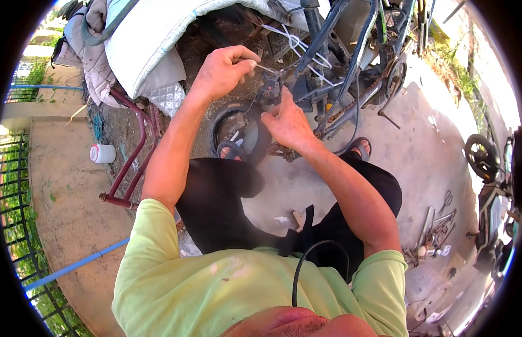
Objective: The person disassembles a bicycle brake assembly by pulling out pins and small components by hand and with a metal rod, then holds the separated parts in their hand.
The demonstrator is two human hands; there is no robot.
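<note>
Pinched between the thumb and fingers of my left hand [224, 70] is a thin metal rod [265, 68]. Its far end meets a small, dark, greasy metal part [269, 91], whose exact kind I cannot make out. My right hand [289, 123] is at the near right side of this part, with its index finger along it and its thumb lower left. The remaining right fingers are hidden beneath the hand. Below the part lies a black tire [217, 126] on the ground, near my left foot. Close by on the right stands a dark bike frame [334, 62].
White cord [294, 42] is looped by the frame. A white padded cover [148, 39] drapes over things at upper left. A maroon metal frame [138, 140] and a white jar [102, 153] are on the left. Hand tools [435, 230] lie on the concrete at right.
</note>
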